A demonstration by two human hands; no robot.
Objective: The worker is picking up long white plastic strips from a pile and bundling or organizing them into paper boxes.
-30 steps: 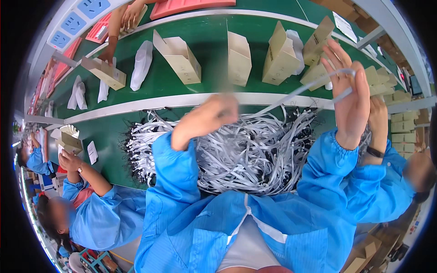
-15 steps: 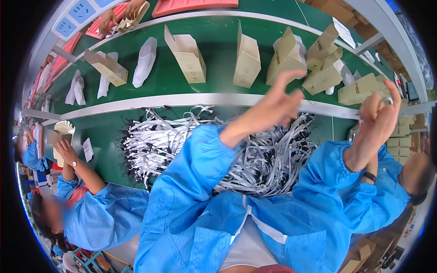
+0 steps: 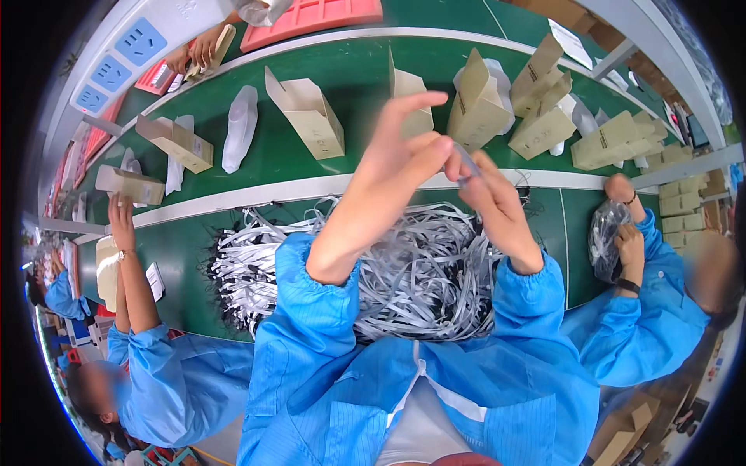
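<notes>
In front of my chest, above a heap of white-grey lanyard straps (image 3: 420, 272) with dark ends, my two hands meet. A short grey strap (image 3: 468, 164) shows between their fingertips. My right hand (image 3: 499, 203) is closed on it, thumb and fingers pinched. At the strap's upper end are the thumb and bent fingers of my left hand (image 3: 396, 175), its index finger stretched out and slightly blurred. Fingers hide most of the strap. Behind my left hand stands an open beige carton (image 3: 418, 120), partly covered.
Beyond a pale rail (image 3: 303, 189), open cartons (image 3: 311, 120) and white wrapped items (image 3: 240, 128) stand on a green surface. A co-worker on the left reaches to a carton (image 3: 134, 186). On the right, another handles a clear bag (image 3: 608, 237) of dark items. Sockets (image 3: 113, 71) hang upper left.
My right hand has come left and down to meet my left hand, which has moved left. The left co-worker's hand has reached to the rail, and the right co-worker's bag has come into view.
</notes>
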